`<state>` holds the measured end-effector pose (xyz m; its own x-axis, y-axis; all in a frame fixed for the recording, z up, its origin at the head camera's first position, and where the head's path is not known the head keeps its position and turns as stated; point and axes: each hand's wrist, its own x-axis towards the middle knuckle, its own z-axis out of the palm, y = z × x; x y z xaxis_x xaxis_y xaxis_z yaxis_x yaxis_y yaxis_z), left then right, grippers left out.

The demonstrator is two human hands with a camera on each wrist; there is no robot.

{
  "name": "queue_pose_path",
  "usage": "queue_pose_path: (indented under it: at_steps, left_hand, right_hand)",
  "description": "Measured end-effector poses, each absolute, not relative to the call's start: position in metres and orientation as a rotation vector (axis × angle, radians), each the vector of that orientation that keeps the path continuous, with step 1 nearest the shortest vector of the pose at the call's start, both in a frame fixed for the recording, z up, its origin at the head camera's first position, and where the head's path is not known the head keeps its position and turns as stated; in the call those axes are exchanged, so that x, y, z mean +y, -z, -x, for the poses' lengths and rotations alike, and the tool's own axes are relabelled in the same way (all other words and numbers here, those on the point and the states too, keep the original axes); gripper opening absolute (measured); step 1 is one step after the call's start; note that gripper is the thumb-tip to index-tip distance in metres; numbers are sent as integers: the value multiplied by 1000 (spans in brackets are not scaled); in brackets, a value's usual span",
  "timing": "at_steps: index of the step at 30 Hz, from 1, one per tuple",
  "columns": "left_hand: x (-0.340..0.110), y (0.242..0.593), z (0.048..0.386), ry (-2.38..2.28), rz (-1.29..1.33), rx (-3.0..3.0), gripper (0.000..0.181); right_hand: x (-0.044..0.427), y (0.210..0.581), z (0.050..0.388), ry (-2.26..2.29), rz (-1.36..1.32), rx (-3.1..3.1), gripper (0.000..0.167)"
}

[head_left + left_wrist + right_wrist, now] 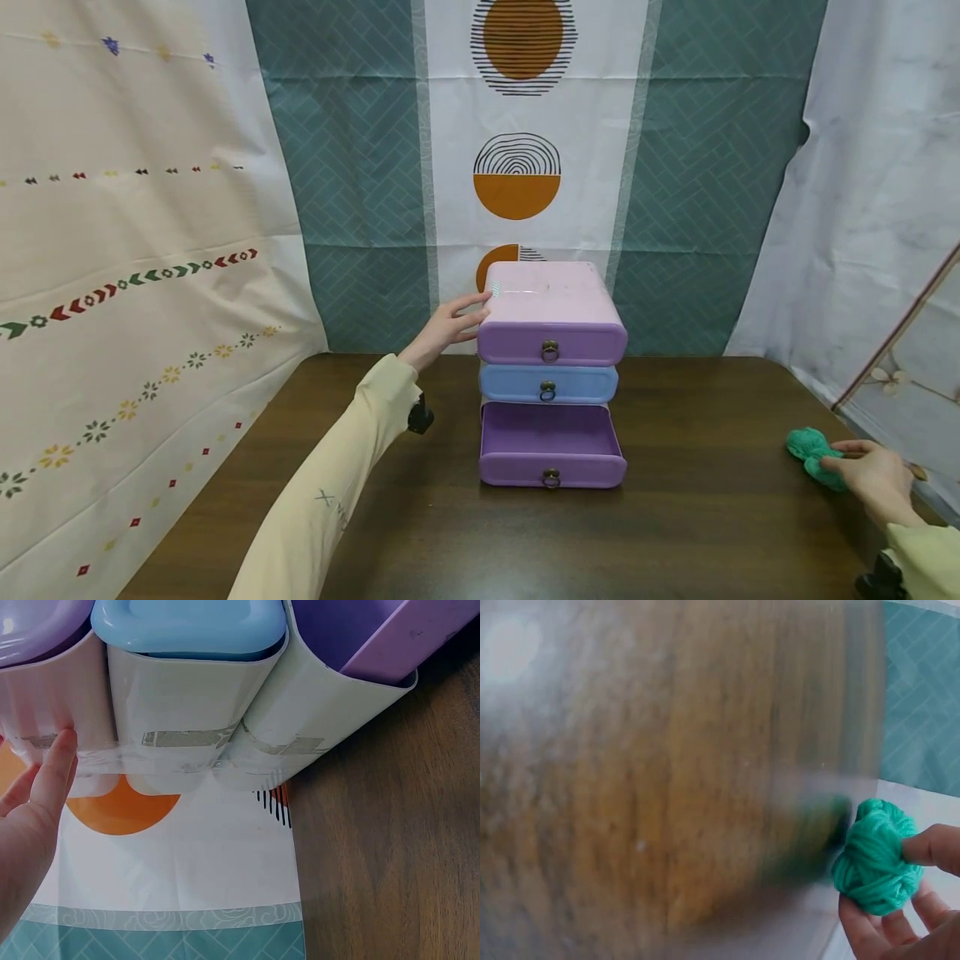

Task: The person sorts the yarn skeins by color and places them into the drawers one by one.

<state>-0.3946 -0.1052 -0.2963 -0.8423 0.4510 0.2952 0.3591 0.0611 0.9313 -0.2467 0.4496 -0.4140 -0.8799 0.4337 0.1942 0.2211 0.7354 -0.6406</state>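
A small three-tier drawer chest stands at the middle of the table, its bottom purple drawer pulled out and bare inside. The blue middle drawer and the purple top drawer are closed. My left hand rests against the left side of the top tier, fingers extended; the left wrist view shows its fingertips on the pink casing. Over the table's right side, my right hand holds a bundle of green yarn, pinched between thumb and fingers.
The dark wooden table reaches back to a patterned curtain. A cream embroidered cloth hangs at the left and a white cloth at the right. Clear tape runs across the side of the tiers.
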Motion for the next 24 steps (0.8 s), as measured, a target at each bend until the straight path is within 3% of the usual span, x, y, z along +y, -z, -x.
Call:
queue_pose_path:
  at_steps: [15, 24]
  left_hand:
    - [-106, 297, 395, -1906, -854, 2243, 45]
    - [-104, 296, 395, -1902, -833, 2261, 45]
  right_hand:
    - [429, 403, 261, -926, 262, -2605, 33]
    - [366, 368, 258, -862, -130, -2608, 27]
